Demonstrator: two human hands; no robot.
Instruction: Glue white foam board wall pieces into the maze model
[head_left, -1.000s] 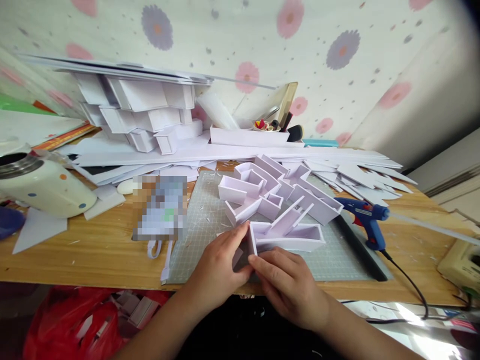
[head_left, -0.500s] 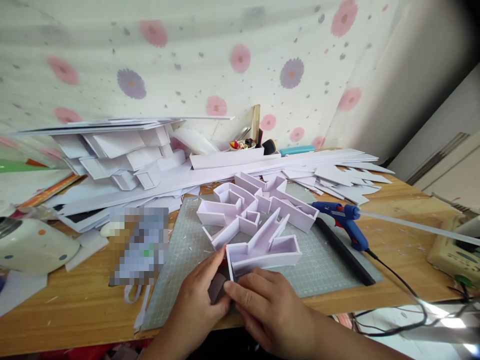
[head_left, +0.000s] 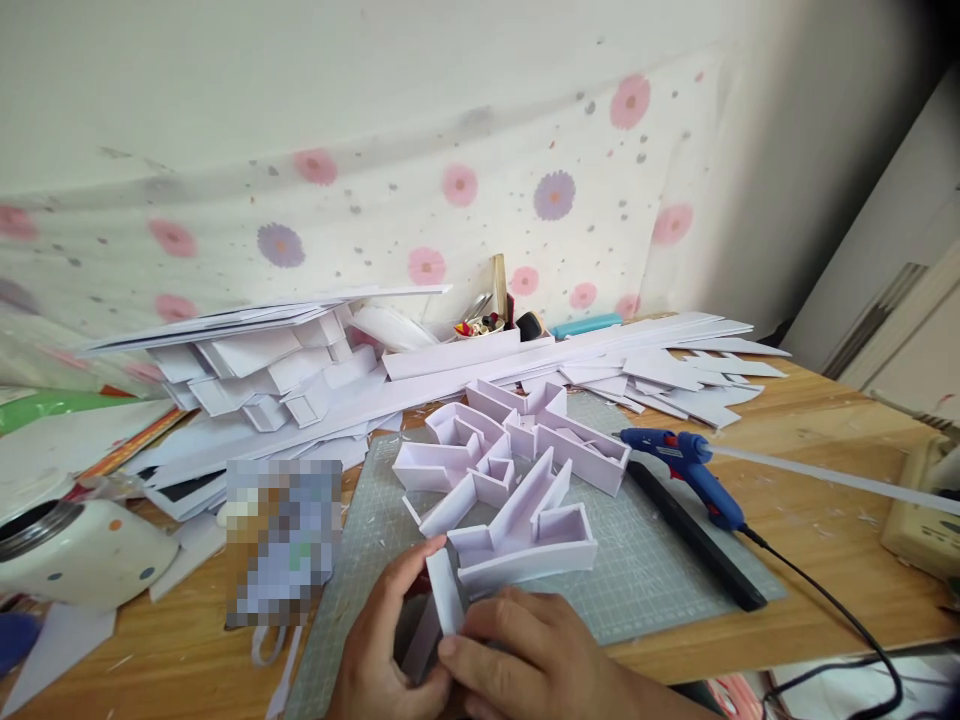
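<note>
Near the front edge of the cutting mat (head_left: 645, 600), my left hand (head_left: 386, 630) curls round a white board strip (head_left: 446, 592), fingertips at its top end. My right hand (head_left: 529, 650) is closed at the strip's lower end, thumb and fingers pressed together. A greyish, shaded piece (head_left: 422, 640) shows inside my left hand; whether it belongs to the strip I cannot tell. Just beyond the hands lies a white walled letter-like form (head_left: 525, 570), open on top. Further back stand more such white forms (head_left: 450, 465), with narrow walls and open channels.
A blue glue gun (head_left: 686, 460) with a glue stick in its rear lies right, beside a black bar (head_left: 694, 535). White board sheets and offcuts (head_left: 667, 365) spread along the back. Stacked white forms (head_left: 262, 370) stand back left, a dotted pot (head_left: 97, 550) at left.
The view has tilted upward. The white strip, earlier against the form's left end, is now turned and nearer me, held between both hands. The forms and glue gun stay put.
</note>
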